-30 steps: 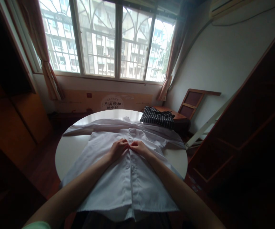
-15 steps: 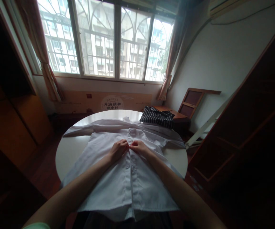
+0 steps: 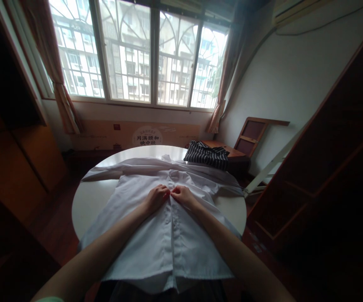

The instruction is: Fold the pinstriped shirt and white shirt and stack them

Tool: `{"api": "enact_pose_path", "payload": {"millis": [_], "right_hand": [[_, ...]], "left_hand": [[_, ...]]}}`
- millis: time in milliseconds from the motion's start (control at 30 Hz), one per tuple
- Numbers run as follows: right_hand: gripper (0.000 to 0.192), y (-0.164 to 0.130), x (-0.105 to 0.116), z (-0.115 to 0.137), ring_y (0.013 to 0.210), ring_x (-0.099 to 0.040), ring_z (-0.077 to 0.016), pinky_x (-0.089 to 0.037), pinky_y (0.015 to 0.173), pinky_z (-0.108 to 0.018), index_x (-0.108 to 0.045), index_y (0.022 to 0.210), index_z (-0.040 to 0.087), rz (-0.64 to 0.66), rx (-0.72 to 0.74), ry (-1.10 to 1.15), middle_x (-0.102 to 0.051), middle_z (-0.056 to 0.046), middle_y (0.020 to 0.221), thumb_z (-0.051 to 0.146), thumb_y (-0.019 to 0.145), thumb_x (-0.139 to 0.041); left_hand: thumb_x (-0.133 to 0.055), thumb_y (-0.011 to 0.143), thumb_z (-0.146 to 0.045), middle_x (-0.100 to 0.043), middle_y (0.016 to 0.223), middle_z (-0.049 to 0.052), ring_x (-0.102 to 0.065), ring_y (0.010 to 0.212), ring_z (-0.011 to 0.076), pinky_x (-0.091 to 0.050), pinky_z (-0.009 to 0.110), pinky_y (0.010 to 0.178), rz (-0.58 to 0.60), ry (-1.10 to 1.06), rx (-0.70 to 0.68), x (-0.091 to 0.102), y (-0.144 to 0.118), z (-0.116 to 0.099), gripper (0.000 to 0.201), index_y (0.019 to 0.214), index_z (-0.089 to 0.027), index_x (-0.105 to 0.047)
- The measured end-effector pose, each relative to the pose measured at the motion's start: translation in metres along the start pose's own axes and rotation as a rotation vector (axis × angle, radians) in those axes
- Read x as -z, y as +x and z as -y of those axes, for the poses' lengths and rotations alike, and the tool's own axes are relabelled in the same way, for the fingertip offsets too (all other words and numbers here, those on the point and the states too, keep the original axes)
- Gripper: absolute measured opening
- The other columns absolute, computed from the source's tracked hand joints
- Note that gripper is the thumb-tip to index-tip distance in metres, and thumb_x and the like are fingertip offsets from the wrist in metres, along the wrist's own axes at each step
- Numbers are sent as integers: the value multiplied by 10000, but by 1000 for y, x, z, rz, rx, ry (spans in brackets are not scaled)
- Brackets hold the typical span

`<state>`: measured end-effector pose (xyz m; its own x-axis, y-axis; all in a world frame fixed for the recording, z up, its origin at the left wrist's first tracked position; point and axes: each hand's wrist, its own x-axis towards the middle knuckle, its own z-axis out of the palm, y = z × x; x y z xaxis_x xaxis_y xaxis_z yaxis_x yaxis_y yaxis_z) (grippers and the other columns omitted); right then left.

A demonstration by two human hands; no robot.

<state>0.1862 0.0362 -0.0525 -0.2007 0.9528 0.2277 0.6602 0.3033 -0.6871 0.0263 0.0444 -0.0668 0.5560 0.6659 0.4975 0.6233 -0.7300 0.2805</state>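
A white button-up shirt (image 3: 143,239) lies front up on the round white table (image 3: 90,201), sleeves spread to both sides, hem hanging over the near edge. My left hand (image 3: 156,197) and my right hand (image 3: 183,196) meet at the shirt's front placket, about chest height. Both pinch the fabric edges there with fingertips touching. Whether a button is between them is too small to tell.
A dark striped garment (image 3: 207,155) lies at the table's far right edge, by a low wooden table (image 3: 231,152). A folded wooden chair (image 3: 253,134) leans on the right wall. Dark wooden cabinets stand left and right. A window with curtains fills the far wall.
Both hands stay pinched at the placket; only the camera has shifted slightly.
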Motion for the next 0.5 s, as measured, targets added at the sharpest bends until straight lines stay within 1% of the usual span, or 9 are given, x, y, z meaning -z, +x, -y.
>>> {"api": "enact_pose_path", "payload": {"millis": [100,167,300,400,500], "right_hand": [[124,-2,3,1,523,-527,-112,-374,512,-201,-636,671,126,45,-26,43,-605,-10,566,196,708,-540],[154,-2,3,3,475,-495,-100,-350,472,-196,-621,664,123,74,-43,55,-570,5,521,225,729,-526],[195,-3,6,7,535,-506,-105,-355,489,-196,-598,678,124,63,31,2,-591,-8,612,318,671,-622],[160,-4,7,9,562,-506,-106,-360,505,-195,-590,706,126,73,59,-52,-594,-11,651,265,643,-638],[131,-3,4,8,588,-505,-113,-362,529,-201,-590,726,131,42,68,-161,-599,-15,679,176,607,-622]], "left_hand": [[-481,744,-91,-584,732,30,-520,699,138,-400,230,640,-3,-50,3,0,-1,2,143,706,-173,-592],[-479,740,-94,-583,729,30,-521,702,140,-403,234,648,-6,-65,6,-1,-1,3,136,704,-173,-585],[-514,716,-124,-569,719,27,-521,699,151,-413,252,651,-41,-87,43,-3,-3,6,61,732,-169,-551],[-537,691,-129,-562,711,9,-520,661,136,-418,245,627,-75,-161,66,-7,-3,8,83,762,-174,-529],[-546,674,-120,-568,690,0,-521,630,119,-418,230,607,-102,-236,53,-10,0,11,91,744,-169,-515]]}}
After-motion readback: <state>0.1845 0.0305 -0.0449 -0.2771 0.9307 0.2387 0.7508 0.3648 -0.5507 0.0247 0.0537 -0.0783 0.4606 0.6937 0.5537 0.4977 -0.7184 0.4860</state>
